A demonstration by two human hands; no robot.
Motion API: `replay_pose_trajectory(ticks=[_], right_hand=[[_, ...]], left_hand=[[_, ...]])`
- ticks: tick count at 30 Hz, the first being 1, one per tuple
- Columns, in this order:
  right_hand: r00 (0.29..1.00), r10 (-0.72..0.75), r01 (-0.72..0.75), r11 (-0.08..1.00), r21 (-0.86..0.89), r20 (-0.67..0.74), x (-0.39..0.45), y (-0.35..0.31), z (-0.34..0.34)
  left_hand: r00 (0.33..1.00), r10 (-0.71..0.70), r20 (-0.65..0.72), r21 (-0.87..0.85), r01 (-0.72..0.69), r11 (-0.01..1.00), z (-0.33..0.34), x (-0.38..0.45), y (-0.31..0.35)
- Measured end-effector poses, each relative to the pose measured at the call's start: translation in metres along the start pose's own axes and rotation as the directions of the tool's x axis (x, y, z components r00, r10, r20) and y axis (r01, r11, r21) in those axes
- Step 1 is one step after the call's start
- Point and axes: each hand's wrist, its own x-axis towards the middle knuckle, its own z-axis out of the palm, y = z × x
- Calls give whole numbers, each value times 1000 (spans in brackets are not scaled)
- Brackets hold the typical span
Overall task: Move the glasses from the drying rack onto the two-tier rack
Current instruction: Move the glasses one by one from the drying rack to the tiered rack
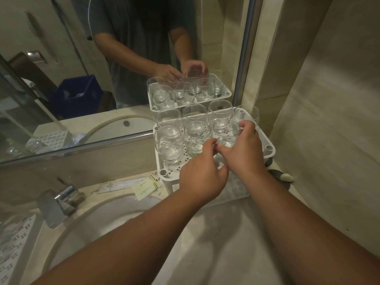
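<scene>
single head view, looking forward and down, close over two-tier rack [269, 146] beside mirror [82, 68].

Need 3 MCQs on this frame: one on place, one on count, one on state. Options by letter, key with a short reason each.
1. Where does the two-tier rack stand?
A. in the sink basin
B. on the counter by the mirror, right of the sink
C. on the floor

2. How many glasses are on the top tier, counting the held one and not the reflections?
A. three
B. seven
C. twelve

3. What is the right hand doing?
A. gripping a glass on the top tier
B. turning the faucet
C. hanging idle off the counter

Key: 1 B, the rack sits on the counter against the mirror, with the sink to its left. 2 B, four glasses at the back, three in front. 3 A, its fingers and thumb curl round the front right glass, while the left hand holds nothing.
</scene>
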Motion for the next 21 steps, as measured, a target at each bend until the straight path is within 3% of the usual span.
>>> replay_pose_trajectory(ticks=[21], right_hand=[[998, -40, 38, 998, -47, -48, -3, -6, 3]], left_hand=[[1000, -9, -11, 27, 10, 1000, 9, 4, -4]])
